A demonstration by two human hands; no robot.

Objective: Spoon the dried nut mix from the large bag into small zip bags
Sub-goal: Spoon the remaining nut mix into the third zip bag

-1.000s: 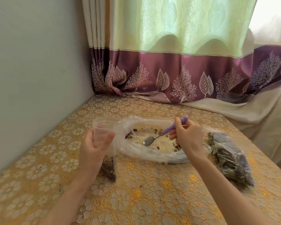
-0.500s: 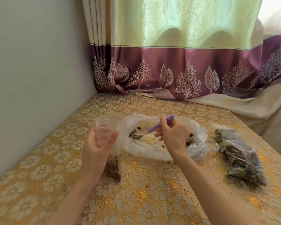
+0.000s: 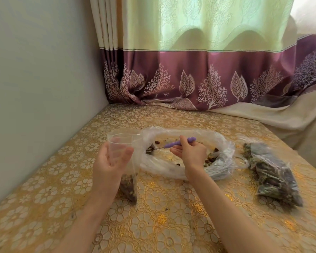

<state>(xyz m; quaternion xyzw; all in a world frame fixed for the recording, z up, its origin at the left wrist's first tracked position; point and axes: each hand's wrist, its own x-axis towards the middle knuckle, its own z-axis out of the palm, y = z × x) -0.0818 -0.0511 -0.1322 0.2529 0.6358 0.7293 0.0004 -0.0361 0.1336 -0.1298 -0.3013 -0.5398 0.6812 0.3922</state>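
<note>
Dried nut mix (image 3: 211, 158) is lying inside the large bag (image 3: 224, 157), open mid-surface (image 3: 153, 216) toward the far edge. Right hand (image 3: 192, 154) is pinching the purple spoon (image 3: 179, 142), bowl dipping into the bag's left side. Left hand (image 3: 110, 161) is holding the small zip bag (image 3: 122, 143) upright, fingers curled round it, mouth open. Filled bag (image 3: 274, 172) is lying near the right edge.

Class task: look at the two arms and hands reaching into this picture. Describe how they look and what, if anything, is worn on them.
Both forearms are bare from the bottom edge of the picture up to the wrists; no sleeve shows. The left hand and the right hand wear no gloves, and no ring, watch or bracelet can be seen. The fingernails that show look short and unpainted. No markings are visible on the arms.
</note>
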